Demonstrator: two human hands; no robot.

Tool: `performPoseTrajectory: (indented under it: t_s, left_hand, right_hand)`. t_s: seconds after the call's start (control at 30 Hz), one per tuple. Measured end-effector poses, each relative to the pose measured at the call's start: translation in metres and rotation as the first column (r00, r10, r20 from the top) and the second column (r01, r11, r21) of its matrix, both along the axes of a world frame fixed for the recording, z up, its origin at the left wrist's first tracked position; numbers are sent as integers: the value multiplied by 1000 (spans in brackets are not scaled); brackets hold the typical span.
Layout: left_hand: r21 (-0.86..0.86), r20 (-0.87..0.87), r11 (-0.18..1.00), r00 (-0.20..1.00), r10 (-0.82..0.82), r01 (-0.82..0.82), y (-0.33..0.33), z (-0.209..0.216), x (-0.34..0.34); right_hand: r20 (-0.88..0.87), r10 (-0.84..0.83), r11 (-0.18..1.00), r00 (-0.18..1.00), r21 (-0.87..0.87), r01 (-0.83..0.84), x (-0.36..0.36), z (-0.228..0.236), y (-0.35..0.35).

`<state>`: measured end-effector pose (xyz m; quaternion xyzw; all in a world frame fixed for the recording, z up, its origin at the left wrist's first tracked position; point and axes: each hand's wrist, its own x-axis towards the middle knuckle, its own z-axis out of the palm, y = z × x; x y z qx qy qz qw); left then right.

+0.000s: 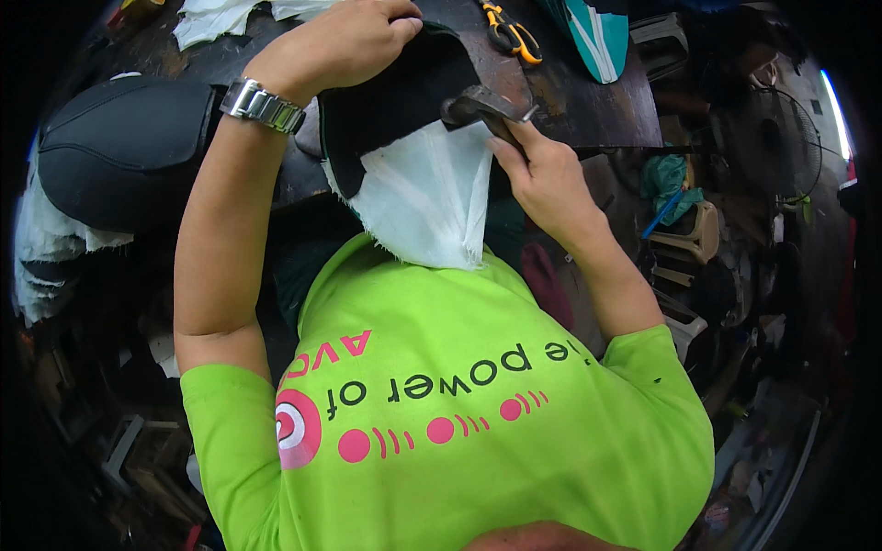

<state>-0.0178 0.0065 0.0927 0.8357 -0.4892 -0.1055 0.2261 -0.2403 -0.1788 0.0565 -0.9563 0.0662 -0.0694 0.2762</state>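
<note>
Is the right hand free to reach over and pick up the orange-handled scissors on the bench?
Probably not as things stand. The right hand is gripping a metal tool pressed on the black piece with white cloth. The scissors lie close beyond it, nothing between, but the hand is full.

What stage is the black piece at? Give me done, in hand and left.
Done: white fabric lining already lies against the black piece, its frayed end hanging loose below. In hand: the left hand grips the black piece on the workbench while the right hand holds a metal hammer at its edge. Left: the hanging lining is untrimmed; orange-handled scissors lie unused.
</note>
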Motion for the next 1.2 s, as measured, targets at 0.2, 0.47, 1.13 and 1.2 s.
performPoseTrajectory:
  t_s: [0.2, 0.47, 1.13, 1.2]
  left_hand:
    - [216, -25, 975, 998, 55, -48, -20, -8, 26]
    - [160, 88, 981, 991, 96, -110, -22, -46, 42]
    - [-622, -369, 758, 927, -64, -195, 4, -48, 0]
    - [-503, -561, 793, 828, 2, -342, 12, -48, -6]
  right_hand:
    - [106, -29, 987, 994, -152, 45, 58, -14, -2]
    - [125, -122, 991, 985, -43, 128, 39, -14, -9]
    - [-36, 111, 990, 993, 92, -108, 11, 7, 16]
    - [26, 180, 971, 983, 154, -182, 14, 8, 22]
